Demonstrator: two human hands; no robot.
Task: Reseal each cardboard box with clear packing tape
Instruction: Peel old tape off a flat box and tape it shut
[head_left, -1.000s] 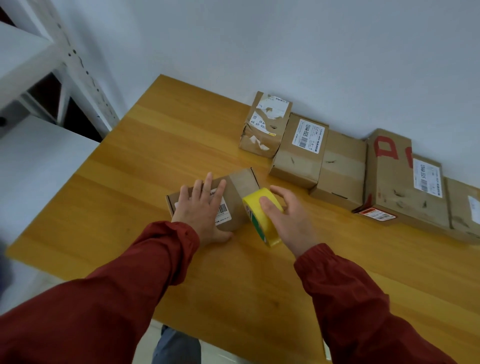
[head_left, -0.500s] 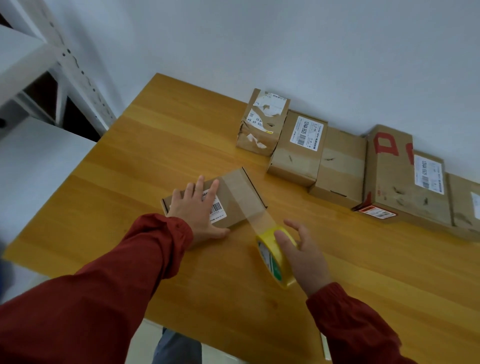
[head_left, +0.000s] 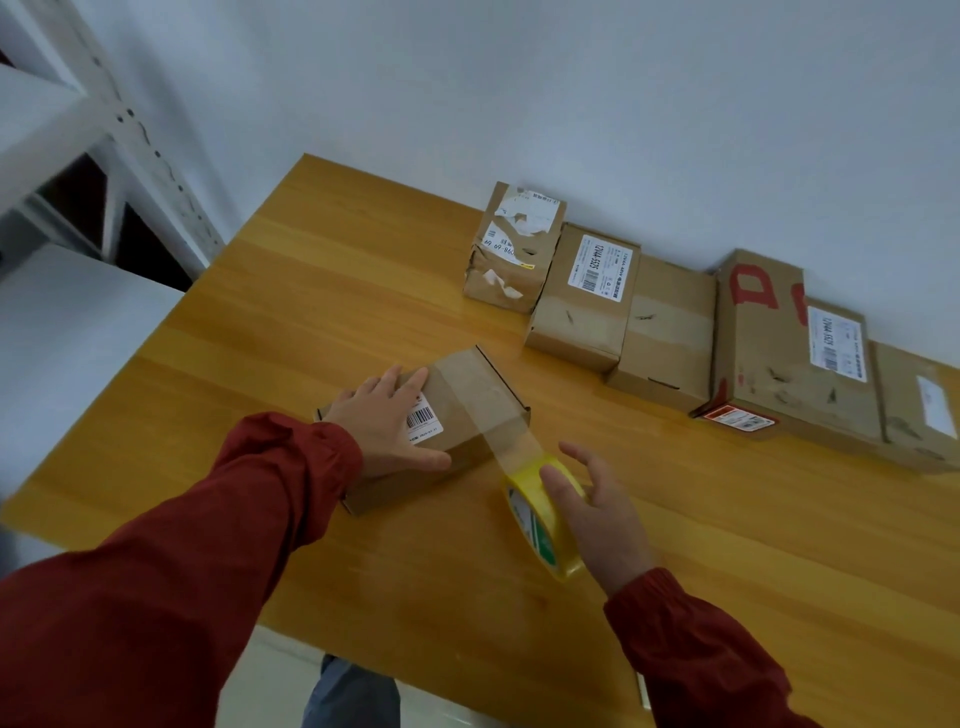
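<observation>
A small cardboard box (head_left: 470, 395) with a barcode label lies on the wooden table (head_left: 291, 312). My left hand (head_left: 387, 421) presses flat on its top, fingers straight. A strip of clear tape (head_left: 511, 441) runs across the box top and down off its near right corner to a yellow-cored tape roll (head_left: 540, 514). My right hand (head_left: 597, 514) grips that roll just above the table, thumb on the rim, fingers behind it.
Several more cardboard boxes (head_left: 670, 332) stand in a row against the white wall at the back right, the leftmost one (head_left: 511, 249) torn. A white metal shelf rack (head_left: 78, 130) stands left of the table. The table's near edge lies close below my arms.
My right hand has pulled the roll away from the box toward me and to the right, drawing out a strip of tape. The left hand has stayed on the box.
</observation>
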